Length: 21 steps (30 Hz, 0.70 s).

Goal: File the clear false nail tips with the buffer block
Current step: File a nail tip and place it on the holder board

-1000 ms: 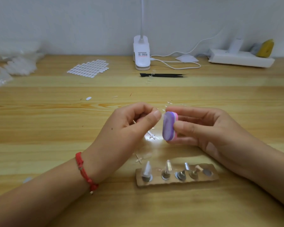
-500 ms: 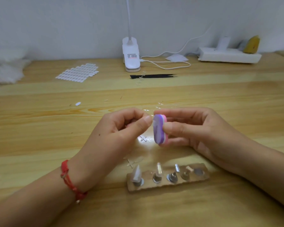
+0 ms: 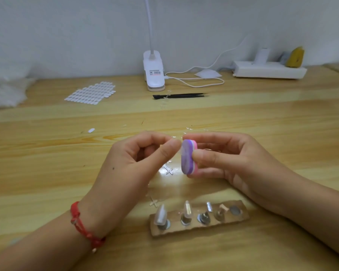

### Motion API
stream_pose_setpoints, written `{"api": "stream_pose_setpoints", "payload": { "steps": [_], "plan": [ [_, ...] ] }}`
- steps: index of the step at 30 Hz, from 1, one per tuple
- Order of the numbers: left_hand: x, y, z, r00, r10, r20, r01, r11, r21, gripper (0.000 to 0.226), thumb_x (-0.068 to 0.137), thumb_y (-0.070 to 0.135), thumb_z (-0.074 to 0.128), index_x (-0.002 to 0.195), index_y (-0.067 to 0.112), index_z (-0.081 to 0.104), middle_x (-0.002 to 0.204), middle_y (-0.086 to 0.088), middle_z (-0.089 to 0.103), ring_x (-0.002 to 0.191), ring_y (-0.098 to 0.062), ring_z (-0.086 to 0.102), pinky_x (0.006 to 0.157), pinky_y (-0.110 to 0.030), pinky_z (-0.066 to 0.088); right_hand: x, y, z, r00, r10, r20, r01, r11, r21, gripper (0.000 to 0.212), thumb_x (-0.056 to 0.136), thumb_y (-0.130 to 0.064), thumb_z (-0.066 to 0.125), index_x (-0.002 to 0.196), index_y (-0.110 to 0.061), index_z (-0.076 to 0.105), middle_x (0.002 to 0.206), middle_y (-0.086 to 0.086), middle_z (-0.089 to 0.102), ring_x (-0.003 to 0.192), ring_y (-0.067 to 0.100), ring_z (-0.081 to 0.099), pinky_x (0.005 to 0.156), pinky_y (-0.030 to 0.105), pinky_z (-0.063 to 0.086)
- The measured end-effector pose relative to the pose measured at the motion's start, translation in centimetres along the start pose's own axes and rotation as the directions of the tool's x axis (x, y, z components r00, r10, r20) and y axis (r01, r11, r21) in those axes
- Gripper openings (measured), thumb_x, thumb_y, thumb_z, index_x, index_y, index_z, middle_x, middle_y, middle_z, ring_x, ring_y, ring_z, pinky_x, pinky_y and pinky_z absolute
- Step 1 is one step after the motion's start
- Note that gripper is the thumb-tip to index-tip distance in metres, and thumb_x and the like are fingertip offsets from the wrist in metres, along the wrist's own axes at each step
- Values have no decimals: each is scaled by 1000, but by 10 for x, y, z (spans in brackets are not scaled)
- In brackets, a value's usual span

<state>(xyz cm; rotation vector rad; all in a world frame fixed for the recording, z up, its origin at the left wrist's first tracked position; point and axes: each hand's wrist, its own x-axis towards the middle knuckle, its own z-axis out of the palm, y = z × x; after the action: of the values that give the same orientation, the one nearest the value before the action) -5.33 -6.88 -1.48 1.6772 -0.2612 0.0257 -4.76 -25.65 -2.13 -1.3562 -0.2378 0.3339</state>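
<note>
Above the wooden tabletop (image 3: 47,173), just behind the cardboard strip (image 3: 241,218) of mounted tips, both hands hover much as they did half a second before, barely shifted. The right hand (image 3: 229,159) grips the purple-and-pink buffer block (image 3: 188,159) upright between thumb and fingers, its purple face turned left. The left hand (image 3: 129,163), fingers curled, pinches a clear false nail tip (image 3: 181,151) between thumb and forefinger, its faint edge touching that purple face.
</note>
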Motion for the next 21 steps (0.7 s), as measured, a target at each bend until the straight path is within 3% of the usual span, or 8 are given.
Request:
{"api": "stream_pose_setpoints", "payload": {
  "steps": [4,7,10,13,16,21],
  "plan": [
    [1,-1,-1,1000,1,-4,-1,1000,5,33,65,46,68,82,18,76,74,-36,51,69,-21,43,64,-27,35,0,1,0,1000,3,-2,-3,1000,5,32,69,-14,76,102,-13,76,97,12,74,86,20,73,72,27,58],
    [0,-2,0,1000,13,6,-13,1000,24,30,64,45,70,79,20,76,64,-28,40,62,-20,36,56,-23,32,1,0,0,998,-2,-57,7,996,87,29,70,-7,71,99,-7,75,88,9,73,78,18,72,69,26,58],
    [1,-2,1,999,22,-36,-22,1000,13,28,63,46,69,77,22,76,62,-15,29,59,-17,31,51,-21,29,0,0,1,999,-4,-35,6,999,43,33,66,-13,76,99,-9,76,94,11,74,82,20,72,69,26,58],
    [2,-2,1,999,8,-43,-8,1000,-7,28,63,44,69,78,22,77,61,-4,29,57,-14,31,50,-17,29,-1,0,3,1000,-7,-25,7,1000,9,36,63,-18,78,99,-13,77,96,9,74,84,20,73,70,26,58],
    [0,0,2,1000,-3,-19,3,1000,-11,27,63,43,69,78,22,77,56,4,29,54,-9,31,49,-12,29,1,0,1,996,-16,-88,24,996,91,33,63,-13,81,96,-12,78,90,8,72,79,19,72,70,28,58],
    [2,-1,0,997,-11,-77,9,999,-33,25,65,37,69,78,17,77,54,5,30,50,-6,31,48,-10,30,0,-1,3,1000,-9,-26,9,1000,8,32,66,-14,81,97,-16,77,92,5,74,81,19,72,72,27,58]
  ]
}}
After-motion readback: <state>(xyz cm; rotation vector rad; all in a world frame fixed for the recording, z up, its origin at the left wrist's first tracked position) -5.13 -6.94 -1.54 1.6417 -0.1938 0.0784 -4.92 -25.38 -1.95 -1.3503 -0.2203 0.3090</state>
